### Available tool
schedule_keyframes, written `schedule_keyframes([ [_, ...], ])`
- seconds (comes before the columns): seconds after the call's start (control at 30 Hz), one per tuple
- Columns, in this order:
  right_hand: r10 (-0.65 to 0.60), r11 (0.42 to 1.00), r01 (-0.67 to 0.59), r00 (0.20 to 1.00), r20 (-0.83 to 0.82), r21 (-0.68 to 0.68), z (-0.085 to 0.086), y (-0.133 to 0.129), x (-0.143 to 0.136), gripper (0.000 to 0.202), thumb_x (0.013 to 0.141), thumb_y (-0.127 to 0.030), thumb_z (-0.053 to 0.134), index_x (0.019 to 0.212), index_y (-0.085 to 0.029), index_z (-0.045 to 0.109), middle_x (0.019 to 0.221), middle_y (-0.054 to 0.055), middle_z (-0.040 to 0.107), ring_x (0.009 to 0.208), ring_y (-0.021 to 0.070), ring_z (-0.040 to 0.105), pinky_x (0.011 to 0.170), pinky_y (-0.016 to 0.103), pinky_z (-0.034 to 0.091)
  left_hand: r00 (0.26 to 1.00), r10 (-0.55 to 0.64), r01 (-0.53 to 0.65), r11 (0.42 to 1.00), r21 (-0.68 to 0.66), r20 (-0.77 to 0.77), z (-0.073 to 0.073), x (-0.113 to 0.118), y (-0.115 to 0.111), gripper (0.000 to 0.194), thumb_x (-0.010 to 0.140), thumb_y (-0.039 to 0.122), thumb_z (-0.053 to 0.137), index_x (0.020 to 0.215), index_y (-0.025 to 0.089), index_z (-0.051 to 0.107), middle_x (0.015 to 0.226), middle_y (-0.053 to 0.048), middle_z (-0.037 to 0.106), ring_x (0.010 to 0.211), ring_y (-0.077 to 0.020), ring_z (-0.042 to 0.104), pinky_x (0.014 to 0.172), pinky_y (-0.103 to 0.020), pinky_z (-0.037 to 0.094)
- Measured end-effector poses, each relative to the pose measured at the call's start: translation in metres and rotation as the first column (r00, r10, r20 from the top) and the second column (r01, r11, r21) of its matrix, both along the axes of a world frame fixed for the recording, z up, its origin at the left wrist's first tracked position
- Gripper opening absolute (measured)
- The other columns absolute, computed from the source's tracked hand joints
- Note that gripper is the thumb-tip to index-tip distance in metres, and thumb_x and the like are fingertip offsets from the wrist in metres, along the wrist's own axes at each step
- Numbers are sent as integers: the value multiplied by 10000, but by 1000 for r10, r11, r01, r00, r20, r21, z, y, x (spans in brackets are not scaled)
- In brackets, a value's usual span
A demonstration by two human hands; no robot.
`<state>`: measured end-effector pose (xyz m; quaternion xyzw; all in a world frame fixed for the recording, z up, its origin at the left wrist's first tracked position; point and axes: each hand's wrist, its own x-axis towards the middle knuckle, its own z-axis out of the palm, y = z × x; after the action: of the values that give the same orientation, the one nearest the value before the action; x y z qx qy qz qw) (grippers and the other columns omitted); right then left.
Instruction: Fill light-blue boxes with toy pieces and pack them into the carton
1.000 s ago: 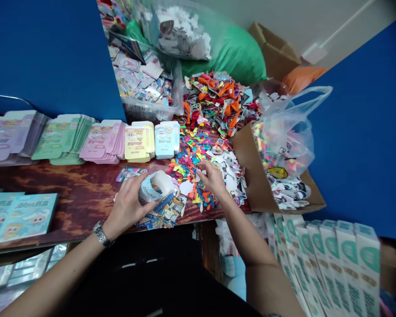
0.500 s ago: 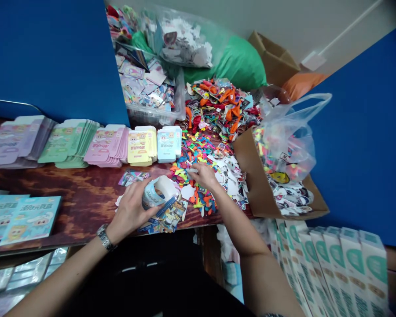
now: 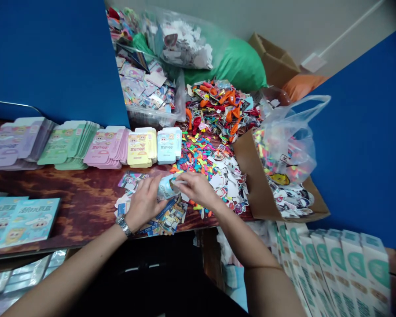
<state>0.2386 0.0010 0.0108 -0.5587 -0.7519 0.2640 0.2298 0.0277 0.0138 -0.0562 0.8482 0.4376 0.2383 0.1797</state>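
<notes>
The left hand [image 3: 145, 204] has its grip clamped around a light blue carton [image 3: 164, 188], thumb on the near side and fingers on the far side, above the bench [image 3: 86, 193]. The carton leans, its open mouth facing right towards the right hand [image 3: 194, 189] — the lower end is hidden in the palm, so I can't tell exactly how its long axis runs. The right fingertips are at that mouth; whether they pinch anything I can't tell from here. Just below the left grip lie printed cards [image 3: 171, 216]. Beyond it stands a stack of yellow cartons [image 3: 139, 147], with blue cartons [image 3: 166, 145] beside them. Beyond the right grip are scattered small balloons [image 3: 199, 152] — and, to its right, white cutouts [image 3: 232, 182].
</notes>
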Motion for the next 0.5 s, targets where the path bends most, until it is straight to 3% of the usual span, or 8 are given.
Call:
schedule_keyframes([
  [0.07,-15,996,6,995,98,88,-6,-4,-11,178,968,-282,508,989,-187,657,972,67,685,884,169,624,797,273,472,1000,-11,11,1000,2,-17,-2,0,-2,669,838,377,648,1414,154,390,1235,-154,575,1140,-319,533,957,-457,484],
  [0.17,-75,988,60,992,104,143,-14,-8,-17,204,991,-300,461,1056,-189,619,1016,82,677,904,173,630,799,280,483,1000,-2,3,999,40,-27,-7,-1,-4,690,831,374,649,1412,124,373,1233,-169,573,1131,-331,531,949,-468,486],
  [0.4,-126,992,128,986,-110,13,-5,-5,-10,109,956,-240,510,940,-200,610,849,6,680,758,133,632,715,241,490,1000,-22,22,999,23,2,-4,0,-1,671,842,366,647,1418,153,377,1261,-153,566,1167,-317,525,973,-451,482],
  [0.5,-92,986,92,996,-6,137,-7,-10,-16,166,965,-227,486,992,-196,647,1000,63,679,905,164,639,788,271,510,1000,-20,20,1000,5,23,-3,2,0,675,846,377,649,1426,168,375,1277,-148,561,1183,-312,522,991,-455,474],
])
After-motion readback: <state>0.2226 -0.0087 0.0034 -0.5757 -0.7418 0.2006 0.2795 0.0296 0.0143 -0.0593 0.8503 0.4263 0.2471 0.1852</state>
